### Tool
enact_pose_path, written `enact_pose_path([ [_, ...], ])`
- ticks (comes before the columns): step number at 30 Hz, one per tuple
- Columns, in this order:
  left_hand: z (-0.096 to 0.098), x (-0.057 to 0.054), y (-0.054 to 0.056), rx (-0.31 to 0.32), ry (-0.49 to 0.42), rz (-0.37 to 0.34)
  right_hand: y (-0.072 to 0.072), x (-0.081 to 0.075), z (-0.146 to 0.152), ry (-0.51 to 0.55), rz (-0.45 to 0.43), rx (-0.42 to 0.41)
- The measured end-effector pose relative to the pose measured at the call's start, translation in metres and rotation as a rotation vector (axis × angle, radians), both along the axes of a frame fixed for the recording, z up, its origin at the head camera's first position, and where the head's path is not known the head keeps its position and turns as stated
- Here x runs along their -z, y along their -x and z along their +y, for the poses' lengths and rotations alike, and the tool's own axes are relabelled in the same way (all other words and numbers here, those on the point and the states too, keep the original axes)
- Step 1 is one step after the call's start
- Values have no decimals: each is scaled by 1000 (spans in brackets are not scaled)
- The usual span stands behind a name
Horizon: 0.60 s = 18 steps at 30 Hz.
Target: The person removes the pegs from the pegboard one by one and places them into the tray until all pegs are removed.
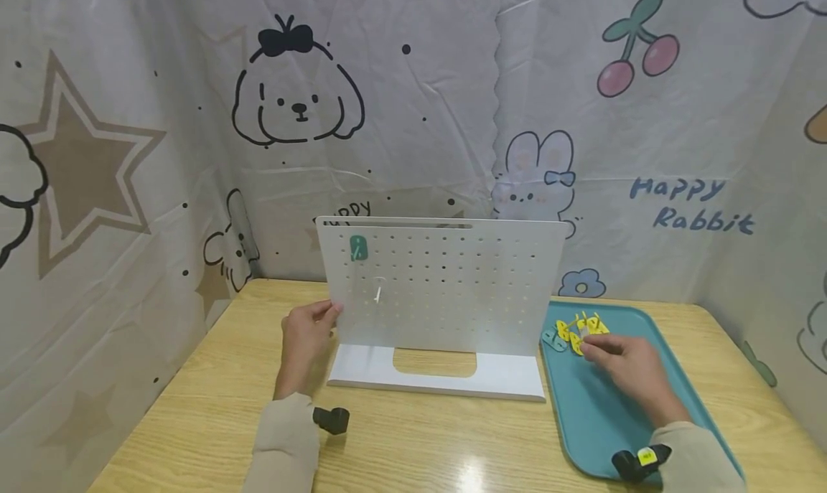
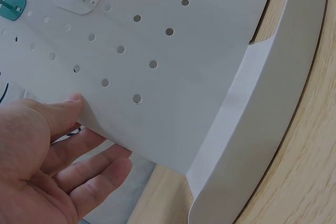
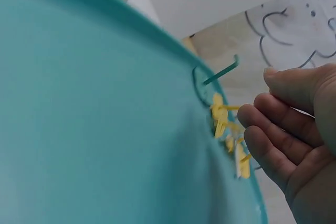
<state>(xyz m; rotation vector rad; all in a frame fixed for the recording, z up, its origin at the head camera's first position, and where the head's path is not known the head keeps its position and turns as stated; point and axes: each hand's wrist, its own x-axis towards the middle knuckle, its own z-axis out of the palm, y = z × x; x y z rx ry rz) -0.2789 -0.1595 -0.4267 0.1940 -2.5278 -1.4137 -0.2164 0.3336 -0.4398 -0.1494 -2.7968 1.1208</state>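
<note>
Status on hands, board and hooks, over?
Left hand pinching board edge. Right hand at bunched hooks in tray, apparently holding nothing. No blockage seen.

Pegboard (image 1: pixel 446 299) on table (image 1: pixel 420 435); tray (image 1: pixel 594 407) right, hooks (image 1: pixel 598 326) in tray.

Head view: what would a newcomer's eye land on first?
Probably the white board, dotted with holes, standing on the table, with a green hook and a white hook on its left side. Next, the bright yellow hooks at the far end of the blue tray on the right. A cartoon dog decorates the cloth behind.
</note>
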Motion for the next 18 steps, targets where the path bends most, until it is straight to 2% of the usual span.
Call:
enact_pose_path([
  [5, -1, 2, 0, 1, 6, 27, -4, -12, -9, 20, 40, -12],
  [18, -2, 3, 0, 8, -2, 26, -17, -48, -40, 26, 181, -101],
])
